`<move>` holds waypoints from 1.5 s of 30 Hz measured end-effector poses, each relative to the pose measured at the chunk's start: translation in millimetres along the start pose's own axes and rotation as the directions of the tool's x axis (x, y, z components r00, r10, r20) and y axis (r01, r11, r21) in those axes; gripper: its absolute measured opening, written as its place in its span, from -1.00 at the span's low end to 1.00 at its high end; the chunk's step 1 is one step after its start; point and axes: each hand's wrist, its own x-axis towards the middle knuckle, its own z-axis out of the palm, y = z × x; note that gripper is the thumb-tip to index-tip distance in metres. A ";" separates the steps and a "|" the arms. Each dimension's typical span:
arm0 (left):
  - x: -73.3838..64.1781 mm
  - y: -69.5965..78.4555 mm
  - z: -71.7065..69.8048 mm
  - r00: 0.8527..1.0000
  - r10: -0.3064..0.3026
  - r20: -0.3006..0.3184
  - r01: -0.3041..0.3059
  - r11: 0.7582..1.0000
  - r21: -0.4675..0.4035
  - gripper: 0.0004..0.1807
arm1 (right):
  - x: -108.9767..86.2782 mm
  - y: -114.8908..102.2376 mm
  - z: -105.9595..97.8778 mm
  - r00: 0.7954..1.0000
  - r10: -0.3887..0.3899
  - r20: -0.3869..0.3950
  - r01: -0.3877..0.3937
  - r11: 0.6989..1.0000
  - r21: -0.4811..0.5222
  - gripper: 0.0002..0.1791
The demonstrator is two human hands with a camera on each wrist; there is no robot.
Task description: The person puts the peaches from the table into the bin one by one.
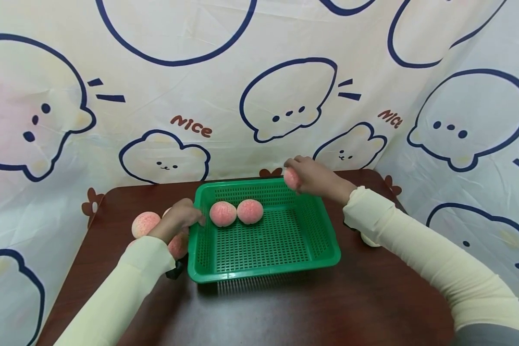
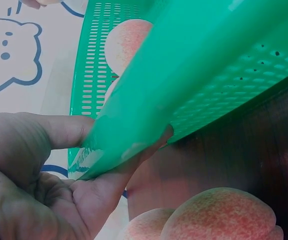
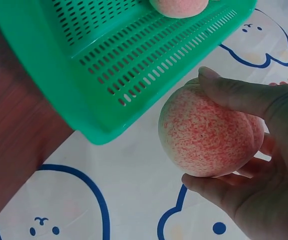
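A green plastic basket [image 1: 259, 275] with slotted walls stands on the dark wooden table. Two pink peaches [image 1: 250, 211] lie side by side in its left back part. My left hand [image 1: 180, 218] grips the basket's left rim; in the left wrist view the thumb is inside and the fingers are outside, under the rim. Above the basket's back right corner, my right hand [image 1: 313, 178] holds another peach [image 3: 211, 131] between thumb and fingers, apart from the basket. Several peaches [image 1: 145, 224] sit on the table left of the basket, partly hidden by my left hand and sleeve.
A pale rounded object [image 1: 369, 240] is mostly hidden behind the right sleeve, on the table's right side. A cloth [image 1: 225, 101] printed with cartoon bears hangs behind and beside the table [image 1: 285, 307]. Dark bands show at both wrists.
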 end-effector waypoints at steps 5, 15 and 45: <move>-0.6 0.2 -0.9 1.000 0.004 -0.002 -0.004 1.000 -0.012 -0.60 | 4.9 -4.4 5.4 1.000 -0.005 0.015 0.005 1.000 0.017 -0.27; 0.2 -1.2 3.8 1.000 -0.004 0.016 0.005 0.997 -0.074 -0.61 | 7.7 -5.7 26.3 0.999 0.015 0.036 -0.016 1.000 0.025 -0.28; -0.4 -2.6 1.4 1.000 -0.005 0.009 0.005 0.998 -0.055 -0.58 | 23.2 -24.4 65.9 0.995 0.038 0.097 -0.032 0.997 -0.064 -0.21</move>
